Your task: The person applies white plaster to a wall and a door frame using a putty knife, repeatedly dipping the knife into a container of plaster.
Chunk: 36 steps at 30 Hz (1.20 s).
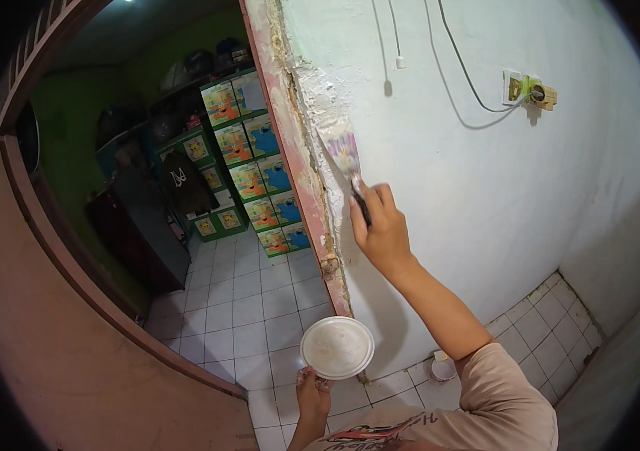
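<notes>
My right hand (pixel 384 233) is closed round the dark handle of a putty knife (pixel 344 154). The knife's wide blade has white smears and coloured patches, and it lies against the wall beside the door frame. Rough white filler (pixel 324 94) covers the wall edge there, above and around the blade. Low in front of me, my left hand (pixel 312 383) grips the near rim of a round white lid (pixel 337 347), held flat like a plate. Whitish residue marks the fingers of that hand. Whether filler lies on the lid is hard to make out.
A pinkish door frame (pixel 297 173) with chipped edges runs down beside the white wall (pixel 448 195). A cable hangs to a wall socket (pixel 515 86) with a plug. On the tiled floor (pixel 230 293) stands a small tub (pixel 441 370). Patterned drawers (pixel 248 158) fill the room beyond.
</notes>
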{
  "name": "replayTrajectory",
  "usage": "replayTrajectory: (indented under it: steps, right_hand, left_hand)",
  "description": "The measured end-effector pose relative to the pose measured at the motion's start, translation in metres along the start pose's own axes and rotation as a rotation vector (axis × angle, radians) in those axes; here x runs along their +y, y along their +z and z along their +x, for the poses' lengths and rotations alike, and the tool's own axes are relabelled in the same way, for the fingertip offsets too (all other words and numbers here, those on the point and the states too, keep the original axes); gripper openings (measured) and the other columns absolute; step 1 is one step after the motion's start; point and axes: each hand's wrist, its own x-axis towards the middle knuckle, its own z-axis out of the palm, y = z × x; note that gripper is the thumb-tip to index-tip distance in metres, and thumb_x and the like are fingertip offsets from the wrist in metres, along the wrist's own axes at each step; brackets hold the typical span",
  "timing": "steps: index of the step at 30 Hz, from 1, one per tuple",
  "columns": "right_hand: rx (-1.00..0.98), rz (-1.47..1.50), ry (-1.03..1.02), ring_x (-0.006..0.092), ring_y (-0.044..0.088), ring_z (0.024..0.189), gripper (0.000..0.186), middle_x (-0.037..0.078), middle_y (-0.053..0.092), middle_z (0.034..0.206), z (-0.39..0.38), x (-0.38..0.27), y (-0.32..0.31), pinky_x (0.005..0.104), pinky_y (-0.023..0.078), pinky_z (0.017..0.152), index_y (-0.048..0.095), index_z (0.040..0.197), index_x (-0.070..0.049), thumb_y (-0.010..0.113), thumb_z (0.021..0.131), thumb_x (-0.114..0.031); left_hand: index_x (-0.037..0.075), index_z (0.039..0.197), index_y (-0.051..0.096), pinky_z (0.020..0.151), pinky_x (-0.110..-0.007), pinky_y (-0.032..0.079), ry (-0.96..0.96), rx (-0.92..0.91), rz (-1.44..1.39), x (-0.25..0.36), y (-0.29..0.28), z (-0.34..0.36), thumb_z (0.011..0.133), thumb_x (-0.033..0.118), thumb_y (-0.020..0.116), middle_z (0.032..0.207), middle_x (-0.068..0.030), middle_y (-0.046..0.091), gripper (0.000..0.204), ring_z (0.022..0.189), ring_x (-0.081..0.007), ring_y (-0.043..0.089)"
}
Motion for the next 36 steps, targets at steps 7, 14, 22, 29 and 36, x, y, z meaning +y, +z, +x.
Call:
replayTrajectory:
  steps: [7,14,22,29,36]
  right_hand:
    - [0.073,0.022,-0.033,0.0310,0.061,0.063,0.034,0.015,0.054,0.092,0.026,-0.012,-0.001,0.0403,0.052,0.053,0.060,0.124,0.003,0.066,0.092,-0.008]
    - [-0.047,0.019,0.031,0.0312,0.061,0.063,0.032,0.016,0.053,0.092,-0.030,-0.008,-0.009,0.0400,0.052,0.052,0.060,0.121,0.004,0.065,0.092,-0.007]
    - [-0.013,-0.024,0.031,0.0312,0.061,0.062,0.031,0.015,0.054,0.092,0.008,-0.014,-0.018,0.0402,0.052,0.052,0.060,0.121,0.003,0.065,0.092,-0.007]
    - [-0.164,-0.052,0.093,0.0299,0.062,0.063,0.033,0.015,0.055,0.094,-0.070,-0.006,-0.020,0.0393,0.052,0.053,0.060,0.122,0.003,0.066,0.092,-0.007]
    - [-0.132,-0.005,0.095,0.0294,0.063,0.066,0.030,0.015,0.057,0.094,-0.092,-0.012,-0.037,0.0393,0.052,0.054,0.063,0.119,0.003,0.068,0.091,-0.006]
  left_hand:
    - [0.011,0.106,0.052,0.087,-0.052,0.061,-0.007,-0.009,0.007,0.005,0.005,-0.002,0.104,0.011,0.052,0.111,-0.0121,0.067,0.002,0.100,-0.0270,0.069]
    - [0.011,0.106,0.052,0.086,-0.051,0.061,-0.011,0.032,-0.007,0.007,0.011,-0.006,0.104,0.011,0.053,0.114,-0.0127,0.067,0.002,0.101,-0.0271,0.070]
    - [0.012,0.104,0.054,0.085,-0.050,0.059,-0.030,-0.025,0.031,0.003,0.001,0.001,0.104,0.013,0.052,0.107,-0.0089,0.066,0.002,0.099,-0.0258,0.068]
    - [0.015,0.102,0.052,0.078,-0.042,0.062,-0.066,0.000,0.034,0.006,0.008,-0.004,0.105,0.015,0.054,0.098,-0.0048,0.066,0.003,0.085,-0.0183,0.068]
    - [0.015,0.103,0.053,0.083,-0.045,0.061,-0.063,-0.019,0.061,0.010,0.021,-0.007,0.105,0.015,0.054,0.101,-0.0037,0.066,0.002,0.093,-0.0196,0.068]
